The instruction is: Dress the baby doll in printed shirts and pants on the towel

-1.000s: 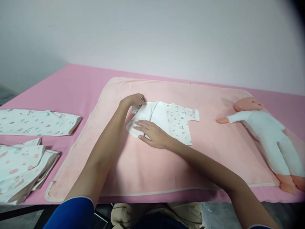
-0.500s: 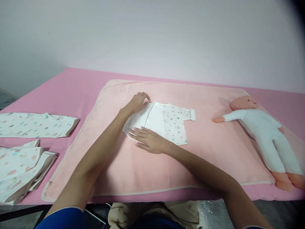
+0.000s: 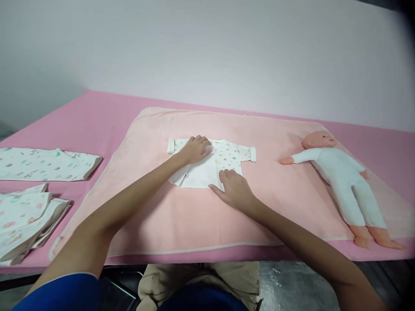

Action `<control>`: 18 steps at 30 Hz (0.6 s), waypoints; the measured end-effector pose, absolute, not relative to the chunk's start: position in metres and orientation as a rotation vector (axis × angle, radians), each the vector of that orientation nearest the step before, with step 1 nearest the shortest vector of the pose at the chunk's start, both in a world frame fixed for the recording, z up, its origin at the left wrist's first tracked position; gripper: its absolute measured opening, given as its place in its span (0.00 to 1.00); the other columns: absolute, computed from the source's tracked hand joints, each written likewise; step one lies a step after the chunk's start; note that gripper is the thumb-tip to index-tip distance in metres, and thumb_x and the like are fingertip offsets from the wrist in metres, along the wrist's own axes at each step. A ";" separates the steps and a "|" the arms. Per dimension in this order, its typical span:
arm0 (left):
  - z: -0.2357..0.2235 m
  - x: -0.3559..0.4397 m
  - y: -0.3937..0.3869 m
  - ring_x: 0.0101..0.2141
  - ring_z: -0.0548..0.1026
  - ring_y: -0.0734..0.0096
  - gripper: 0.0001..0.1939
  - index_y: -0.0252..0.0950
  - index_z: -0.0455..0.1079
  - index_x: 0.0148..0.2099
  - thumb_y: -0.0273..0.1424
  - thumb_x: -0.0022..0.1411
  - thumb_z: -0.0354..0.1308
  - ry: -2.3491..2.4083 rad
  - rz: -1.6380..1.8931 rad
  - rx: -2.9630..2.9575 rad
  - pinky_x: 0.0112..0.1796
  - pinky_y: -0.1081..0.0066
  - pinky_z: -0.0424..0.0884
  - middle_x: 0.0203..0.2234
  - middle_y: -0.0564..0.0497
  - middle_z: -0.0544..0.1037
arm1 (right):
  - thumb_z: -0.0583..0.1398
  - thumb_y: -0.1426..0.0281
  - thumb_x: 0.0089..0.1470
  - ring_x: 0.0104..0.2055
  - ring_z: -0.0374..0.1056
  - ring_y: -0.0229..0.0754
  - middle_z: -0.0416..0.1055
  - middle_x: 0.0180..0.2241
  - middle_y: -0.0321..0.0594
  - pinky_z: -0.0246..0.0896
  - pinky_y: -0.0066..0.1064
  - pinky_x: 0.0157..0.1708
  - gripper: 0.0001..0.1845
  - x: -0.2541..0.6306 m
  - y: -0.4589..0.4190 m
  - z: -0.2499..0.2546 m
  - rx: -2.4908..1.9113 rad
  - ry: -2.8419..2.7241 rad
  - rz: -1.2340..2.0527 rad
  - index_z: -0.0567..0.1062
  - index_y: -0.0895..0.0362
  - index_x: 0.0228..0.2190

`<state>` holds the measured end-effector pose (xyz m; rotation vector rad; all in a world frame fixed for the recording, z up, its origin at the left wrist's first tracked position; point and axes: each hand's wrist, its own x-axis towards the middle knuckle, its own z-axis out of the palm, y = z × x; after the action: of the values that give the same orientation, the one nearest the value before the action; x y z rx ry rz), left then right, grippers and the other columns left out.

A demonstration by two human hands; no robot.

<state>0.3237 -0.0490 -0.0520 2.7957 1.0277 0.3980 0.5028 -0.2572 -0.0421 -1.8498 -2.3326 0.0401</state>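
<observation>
one shirt (image 3: 203, 176) at centre frame looks light, soft, best held at its shoulders (image 3: 239, 149); left hand (image 3: 196, 150) loosely curled, right hand (image 3: 236, 188) part-spread, any finger grip unclear.

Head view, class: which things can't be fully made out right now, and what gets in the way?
In the head view:
- Part of the baby shirt: covered by the left hand and right hand.
- Far ends of the upper folded garment and lower folded clothes: cut off by the left edge.
- The shirt's printed motifs: too small to identify.
</observation>
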 end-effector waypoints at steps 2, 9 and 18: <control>-0.049 0.356 -0.052 0.62 0.73 0.45 0.24 0.36 0.76 0.56 0.49 0.75 0.52 1.157 0.397 2.603 0.65 0.50 0.64 0.58 0.36 0.80 | 0.52 0.49 0.78 0.43 0.75 0.53 0.78 0.45 0.53 0.62 0.39 0.37 0.27 0.502 -0.257 -0.052 -2.022 -2.320 0.043 0.74 0.60 0.48; -0.032 0.408 -0.020 0.38 0.82 0.46 0.15 0.38 0.71 0.28 0.41 0.56 0.70 1.310 0.118 2.197 0.48 0.53 0.72 0.24 0.45 0.77 | 0.52 0.65 0.74 0.33 0.70 0.44 0.76 0.34 0.42 0.54 0.34 0.33 0.13 0.518 -0.243 -0.042 -1.932 -2.214 0.499 0.73 0.55 0.38; -0.064 0.445 -0.031 0.53 0.81 0.58 0.28 0.36 0.79 0.61 0.46 0.75 0.48 0.738 0.524 2.117 0.58 0.60 0.76 0.55 0.38 0.85 | 0.55 0.52 0.72 0.33 0.64 0.43 0.72 0.30 0.36 0.58 0.35 0.36 0.20 0.681 -0.267 -0.035 -1.910 -1.723 0.545 0.72 0.53 0.35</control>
<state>0.4453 -0.0314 -0.0642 2.1173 0.7379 0.5244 0.6811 -0.2670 -0.0346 -1.9101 -1.7234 0.5451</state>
